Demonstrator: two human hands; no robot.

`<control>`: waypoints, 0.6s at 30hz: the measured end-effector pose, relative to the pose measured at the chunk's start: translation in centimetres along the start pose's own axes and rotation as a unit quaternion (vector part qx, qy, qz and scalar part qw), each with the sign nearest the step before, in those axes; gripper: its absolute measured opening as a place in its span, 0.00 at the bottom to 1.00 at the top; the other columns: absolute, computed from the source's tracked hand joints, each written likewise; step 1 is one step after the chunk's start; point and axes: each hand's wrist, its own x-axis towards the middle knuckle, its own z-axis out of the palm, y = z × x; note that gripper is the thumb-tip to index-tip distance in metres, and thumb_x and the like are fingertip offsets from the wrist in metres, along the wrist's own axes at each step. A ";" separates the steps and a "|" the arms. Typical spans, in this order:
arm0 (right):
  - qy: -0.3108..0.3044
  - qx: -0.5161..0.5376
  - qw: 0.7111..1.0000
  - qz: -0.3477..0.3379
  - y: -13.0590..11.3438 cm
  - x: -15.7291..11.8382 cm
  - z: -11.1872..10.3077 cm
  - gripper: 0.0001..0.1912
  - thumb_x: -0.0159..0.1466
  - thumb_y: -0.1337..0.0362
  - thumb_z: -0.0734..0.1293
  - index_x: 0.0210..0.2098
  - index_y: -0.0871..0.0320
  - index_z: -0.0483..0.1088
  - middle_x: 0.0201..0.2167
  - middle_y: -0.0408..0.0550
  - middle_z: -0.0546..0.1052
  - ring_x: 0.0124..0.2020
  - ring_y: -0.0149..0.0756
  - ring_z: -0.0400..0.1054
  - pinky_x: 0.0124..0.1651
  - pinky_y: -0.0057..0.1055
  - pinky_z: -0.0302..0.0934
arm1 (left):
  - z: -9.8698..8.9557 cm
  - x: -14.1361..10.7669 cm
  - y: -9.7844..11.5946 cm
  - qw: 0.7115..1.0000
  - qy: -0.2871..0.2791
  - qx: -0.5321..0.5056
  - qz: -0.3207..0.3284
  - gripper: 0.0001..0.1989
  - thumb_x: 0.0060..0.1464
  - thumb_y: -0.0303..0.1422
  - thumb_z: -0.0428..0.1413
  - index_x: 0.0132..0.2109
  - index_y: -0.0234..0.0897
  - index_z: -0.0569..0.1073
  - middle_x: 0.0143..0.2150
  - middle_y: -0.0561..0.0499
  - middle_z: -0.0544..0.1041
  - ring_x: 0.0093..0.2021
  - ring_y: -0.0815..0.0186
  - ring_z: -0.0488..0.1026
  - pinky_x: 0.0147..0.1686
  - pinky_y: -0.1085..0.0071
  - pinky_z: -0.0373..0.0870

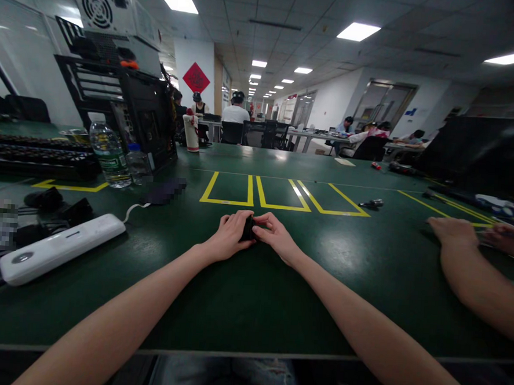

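Observation:
Both my hands meet over the green tabletop [250,308], just in front of the yellow tape outlines. Between them is a small black object [248,229], mostly hidden by fingers, so its kind does not show. My left hand [232,235] wraps round it from the left, closed on it. From the right, my right hand [276,236] pinches its near side with thumb and fingers. Further right on the table lies a small dark metallic item [371,203], touched by neither hand.
To the left are a white power strip [62,249], a water bottle [108,151], black adapters [60,206] and a black computer case [144,116]. A white-and-red bottle-like object [191,131] stands at the back. A co-worker's arm [474,264] rests at the right.

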 end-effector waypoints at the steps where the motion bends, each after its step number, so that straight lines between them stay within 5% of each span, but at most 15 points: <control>1: 0.001 -0.002 1.000 0.002 0.0 0.0 0.0 0.12 0.52 0.61 0.65 0.36 0.55 0.61 0.37 0.43 0.67 0.38 0.30 0.65 0.44 0.35 0.60 | 0.0 0.0 0.0 1.000 0.001 0.001 0.001 0.27 0.48 0.34 0.52 0.53 0.41 0.49 0.51 0.45 0.59 0.52 0.56 0.58 0.49 0.55 0.51; 12: -0.033 0.037 0.999 -0.006 0.0 0.1 0.0 0.17 0.50 0.68 0.66 0.39 0.55 0.61 0.43 0.44 0.66 0.46 0.33 0.62 0.50 0.36 0.56 | -0.1 0.0 -0.1 1.000 -0.005 -0.001 0.003 0.28 0.48 0.33 0.52 0.54 0.41 0.48 0.51 0.45 0.59 0.52 0.57 0.58 0.50 0.55 0.50; 18: 0.006 -0.001 1.000 -0.002 0.0 0.0 0.1 0.12 0.53 0.62 0.64 0.36 0.55 0.62 0.38 0.44 0.67 0.39 0.31 0.65 0.46 0.35 0.59 | -0.2 0.0 0.1 1.000 -0.002 0.001 0.002 0.27 0.48 0.34 0.52 0.53 0.40 0.49 0.51 0.44 0.58 0.52 0.56 0.58 0.49 0.55 0.51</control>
